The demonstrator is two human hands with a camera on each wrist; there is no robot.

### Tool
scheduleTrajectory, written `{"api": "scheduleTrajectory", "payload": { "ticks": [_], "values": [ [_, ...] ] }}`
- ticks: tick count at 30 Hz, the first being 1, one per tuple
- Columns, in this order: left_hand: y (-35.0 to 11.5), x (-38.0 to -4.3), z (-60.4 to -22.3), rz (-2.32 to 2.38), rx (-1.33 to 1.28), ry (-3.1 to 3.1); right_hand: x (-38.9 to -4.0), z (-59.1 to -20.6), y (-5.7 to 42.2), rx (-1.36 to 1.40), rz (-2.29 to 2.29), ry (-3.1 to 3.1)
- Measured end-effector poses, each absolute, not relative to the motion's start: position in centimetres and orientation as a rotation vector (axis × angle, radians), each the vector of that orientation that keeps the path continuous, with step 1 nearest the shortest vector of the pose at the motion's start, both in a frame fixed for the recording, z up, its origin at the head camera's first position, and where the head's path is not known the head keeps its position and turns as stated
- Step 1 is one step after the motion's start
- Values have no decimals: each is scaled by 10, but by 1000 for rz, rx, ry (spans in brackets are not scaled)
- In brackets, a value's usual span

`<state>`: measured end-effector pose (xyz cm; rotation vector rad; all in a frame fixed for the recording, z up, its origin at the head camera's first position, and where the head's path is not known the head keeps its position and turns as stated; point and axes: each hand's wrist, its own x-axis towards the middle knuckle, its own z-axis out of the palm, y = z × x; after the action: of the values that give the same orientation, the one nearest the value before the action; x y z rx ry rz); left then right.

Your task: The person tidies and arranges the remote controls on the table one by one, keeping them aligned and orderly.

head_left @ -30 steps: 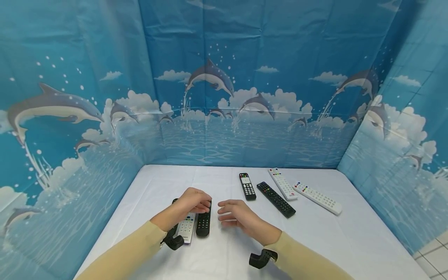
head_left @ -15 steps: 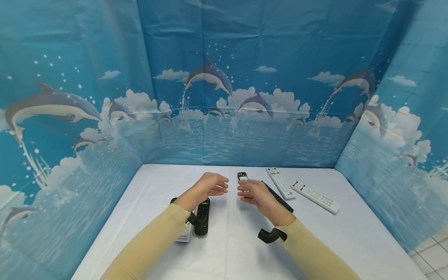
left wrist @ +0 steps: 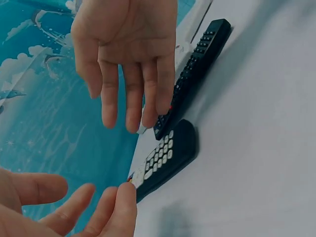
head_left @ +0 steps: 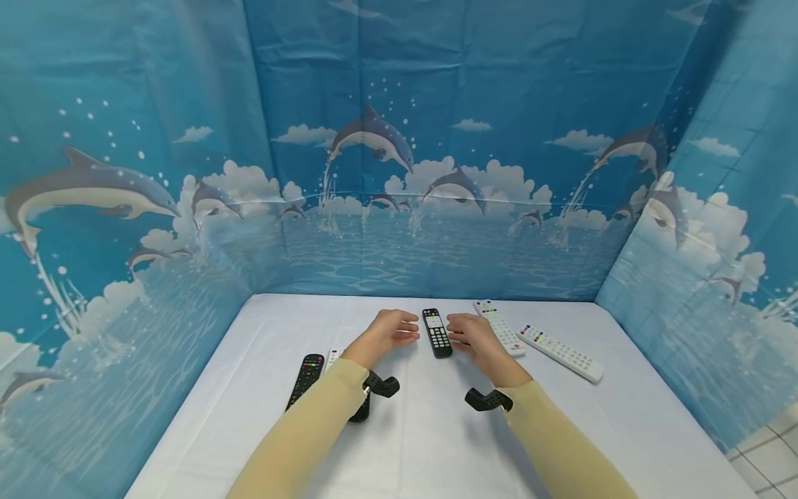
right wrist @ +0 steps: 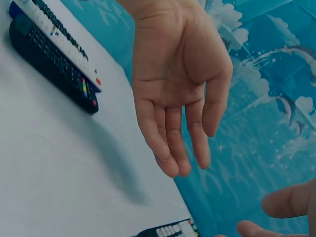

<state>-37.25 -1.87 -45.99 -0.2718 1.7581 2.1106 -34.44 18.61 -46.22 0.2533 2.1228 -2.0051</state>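
Observation:
A short black remote control [head_left: 438,334] with pale buttons lies on the white table between my two hands. My left hand [head_left: 388,334] hovers just to its left, fingers relaxed and palm turned inward. On its other side is my right hand [head_left: 481,341], fingers loosely bent, holding nothing. Beyond the short remote, the left wrist view shows a longer black remote [left wrist: 195,74] lying under the right hand; the right hand and forearm hide it in the head view. A white remote [head_left: 501,329] lies partly behind the right hand.
Another white remote [head_left: 561,352] lies slanted farther right. At the left, a black remote [head_left: 307,376], a white remote [right wrist: 59,37] and a second black remote [right wrist: 52,69] lie side by side, partly covered by the left sleeve in the head view. Dolphin-print curtains [head_left: 399,242] enclose the table.
My left hand has left the remotes at the left and moved right and away. My right hand has moved right and forward, passing over the short black remote to its right side.

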Motion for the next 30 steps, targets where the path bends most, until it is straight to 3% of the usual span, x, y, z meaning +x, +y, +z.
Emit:
{"api": "scheduleTrajectory", "payload": {
  "ticks": [11,30],
  "values": [
    [11,-381,-480,2142,-409,1668,-363,-484,187,459,-1963,2168],
    [20,-383,-502,2178,-422,1733,-367,-503,188,540,-2064,2111]
  ]
}}
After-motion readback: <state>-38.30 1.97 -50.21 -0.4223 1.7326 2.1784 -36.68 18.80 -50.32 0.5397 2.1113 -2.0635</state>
